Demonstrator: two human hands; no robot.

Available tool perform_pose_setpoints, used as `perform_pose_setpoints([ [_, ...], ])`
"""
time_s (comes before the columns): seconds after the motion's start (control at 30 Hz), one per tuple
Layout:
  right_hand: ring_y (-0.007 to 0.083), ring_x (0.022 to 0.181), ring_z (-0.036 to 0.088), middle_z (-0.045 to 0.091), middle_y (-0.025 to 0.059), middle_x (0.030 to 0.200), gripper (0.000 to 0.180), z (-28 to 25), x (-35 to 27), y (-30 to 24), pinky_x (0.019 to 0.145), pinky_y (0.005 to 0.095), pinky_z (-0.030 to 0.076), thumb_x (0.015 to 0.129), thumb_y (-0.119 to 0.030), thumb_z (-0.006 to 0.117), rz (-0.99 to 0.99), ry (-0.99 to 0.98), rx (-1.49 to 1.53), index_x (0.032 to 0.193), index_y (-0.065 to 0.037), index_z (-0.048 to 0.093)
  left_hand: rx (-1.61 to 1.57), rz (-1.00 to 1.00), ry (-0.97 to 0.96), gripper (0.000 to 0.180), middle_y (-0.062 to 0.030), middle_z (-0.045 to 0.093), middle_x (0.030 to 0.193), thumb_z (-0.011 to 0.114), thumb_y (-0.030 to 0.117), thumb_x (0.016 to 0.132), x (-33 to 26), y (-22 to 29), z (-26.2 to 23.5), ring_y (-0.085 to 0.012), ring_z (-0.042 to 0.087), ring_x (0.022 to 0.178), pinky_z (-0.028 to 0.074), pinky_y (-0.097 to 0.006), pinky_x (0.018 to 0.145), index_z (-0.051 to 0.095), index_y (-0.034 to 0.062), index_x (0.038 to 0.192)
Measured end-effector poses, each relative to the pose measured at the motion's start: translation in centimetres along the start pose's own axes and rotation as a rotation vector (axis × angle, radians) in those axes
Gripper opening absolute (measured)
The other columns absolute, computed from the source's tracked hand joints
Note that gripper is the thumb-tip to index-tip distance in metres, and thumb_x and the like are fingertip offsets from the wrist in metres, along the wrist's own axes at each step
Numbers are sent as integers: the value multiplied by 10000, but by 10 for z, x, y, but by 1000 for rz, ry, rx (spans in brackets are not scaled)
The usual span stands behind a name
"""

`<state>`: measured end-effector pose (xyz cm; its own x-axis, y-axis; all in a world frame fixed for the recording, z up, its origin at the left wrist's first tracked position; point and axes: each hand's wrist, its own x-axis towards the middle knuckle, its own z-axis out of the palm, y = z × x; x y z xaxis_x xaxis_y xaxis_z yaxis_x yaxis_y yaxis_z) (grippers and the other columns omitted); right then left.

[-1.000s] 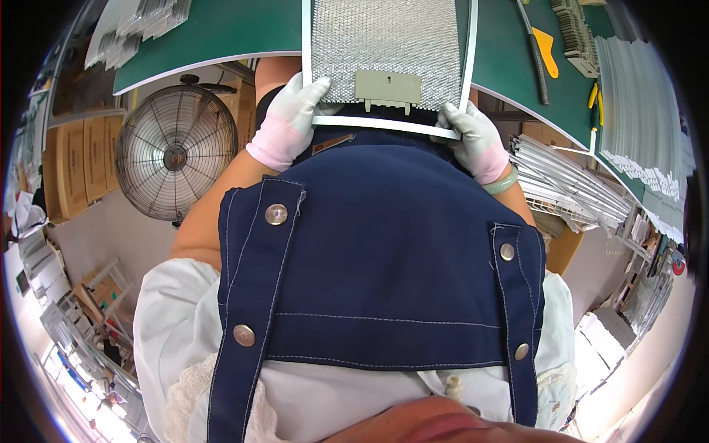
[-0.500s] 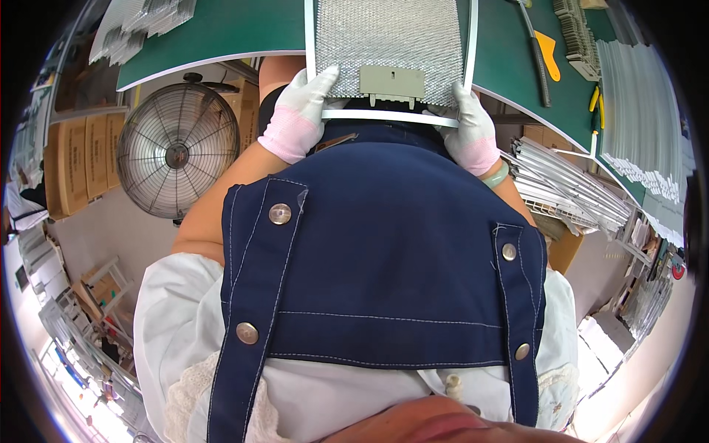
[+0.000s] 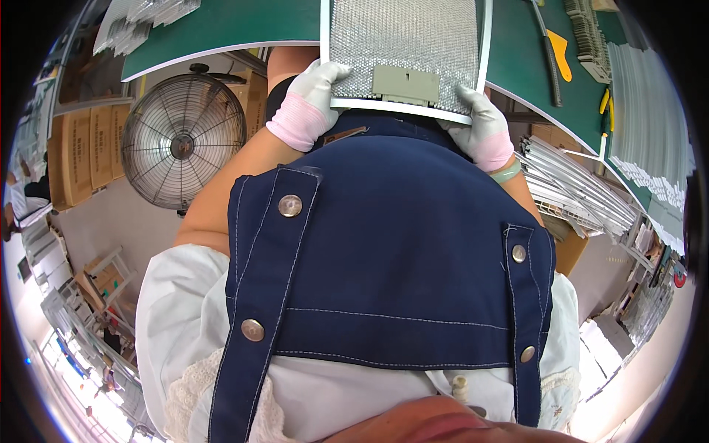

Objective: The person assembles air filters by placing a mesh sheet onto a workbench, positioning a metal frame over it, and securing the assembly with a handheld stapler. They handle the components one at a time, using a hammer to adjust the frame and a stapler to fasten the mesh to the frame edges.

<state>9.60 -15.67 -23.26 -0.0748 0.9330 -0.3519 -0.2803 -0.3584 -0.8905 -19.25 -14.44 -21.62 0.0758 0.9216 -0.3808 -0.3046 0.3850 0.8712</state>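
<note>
Bottom bar (image 3: 399, 108) has closed against mesh (image 3: 402, 37), left hand (image 3: 314, 90) and right hand (image 3: 481, 122) pinching its ends.

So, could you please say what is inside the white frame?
Inside the frame: silver mesh, with a grey bracket over its lower part. The bracket hides what is behind it; the far end is cropped.

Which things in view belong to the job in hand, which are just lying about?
In hand:
- white frame, held by left hand and right hand
- silvery mesh panel within it
- grey plastic piece at the mesh's near edge

Lying about, apparently:
- black-handled tool
- yellow flat tool
- yellow-handled tool
- fan
</note>
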Motion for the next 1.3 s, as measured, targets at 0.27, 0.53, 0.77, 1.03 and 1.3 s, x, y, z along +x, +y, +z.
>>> perform_pose_setpoints([
  [0.27,278,1021,665,643,141,1135,306,28,-17,-38,881,485,572,941,-95,583,337,-57,274,1226,12,552,-7,-46,-64,288,-102,633,1164,650,176,923,8,-5,-10,-228,618,1107,541,-435,932,612,23,1164],
  [0.53,248,1007,670,654,126,1124,286,28,-19,-41,846,420,593,942,-107,610,400,-70,197,1207,-4,581,-328,-410,-53,286,-135,639,1145,616,132,945,-11,33,7,-262,635,1089,555,-443,951,577,-6,1192],
  [0.77,232,963,660,661,98,1108,289,-5,-18,-15,844,355,548,975,-166,577,-94,-49,-347,1222,-16,583,264,31,-125,411,-108,639,1121,589,243,990,0,20,-10,-181,648,1000,539,-306,887,498,-67,1243],
  [1.03,155,1097,565,589,106,1227,391,10,-28,-50,991,300,426,996,-160,524,140,-152,-17,1315,58,465,126,-156,-531,477,-115,580,1267,539,208,997,-1,46,-22,-173,592,1134,488,-323,997,421,-49,1381],
  [1.3,146,1137,531,572,78,1257,468,21,-21,-57,1017,309,407,992,-195,559,46,-246,-60,1376,42,435,140,-65,-259,440,-106,581,1268,508,213,1018,0,48,-13,-168,580,1124,458,-301,987,449,-44,1370],
])
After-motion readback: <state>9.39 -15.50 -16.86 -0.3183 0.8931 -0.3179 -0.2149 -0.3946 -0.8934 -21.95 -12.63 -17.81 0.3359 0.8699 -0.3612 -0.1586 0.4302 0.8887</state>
